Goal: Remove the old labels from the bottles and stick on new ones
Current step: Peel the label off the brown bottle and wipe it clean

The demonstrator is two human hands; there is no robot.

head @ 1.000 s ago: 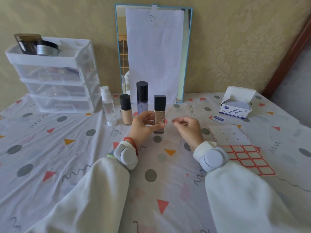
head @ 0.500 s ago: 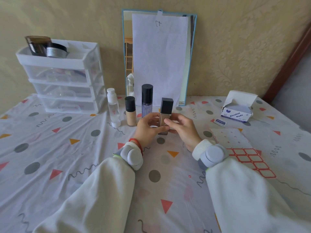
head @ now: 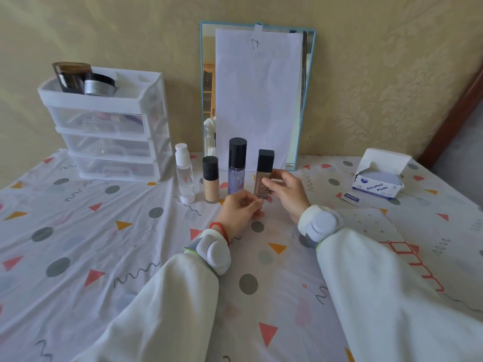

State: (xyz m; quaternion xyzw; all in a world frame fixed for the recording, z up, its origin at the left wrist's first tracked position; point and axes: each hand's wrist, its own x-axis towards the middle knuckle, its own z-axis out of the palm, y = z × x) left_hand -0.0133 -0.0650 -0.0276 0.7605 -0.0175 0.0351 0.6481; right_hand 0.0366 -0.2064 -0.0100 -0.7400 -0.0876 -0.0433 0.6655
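White plastic drawers [head: 104, 121] are standing far left on the patterned cloth [head: 78, 244], and beside them a row of bottles — a clear one [head: 184, 176], a beige one with a black cap [head: 210, 178], a tall lilac one [head: 236, 165] — is lining up before the paper-covered mirror [head: 257, 95]. The left hand [head: 241, 211] is curling its fingers just below the square tan bottle [head: 264, 176], though whether it is pinching anything I cannot tell, while the right hand [head: 287, 192] is gripping that upright bottle's side. Farther right an alcohol pads box [head: 376, 184] is sitting open — a red-gridded label sheet [head: 407, 254] is peeking out by the right sleeve.
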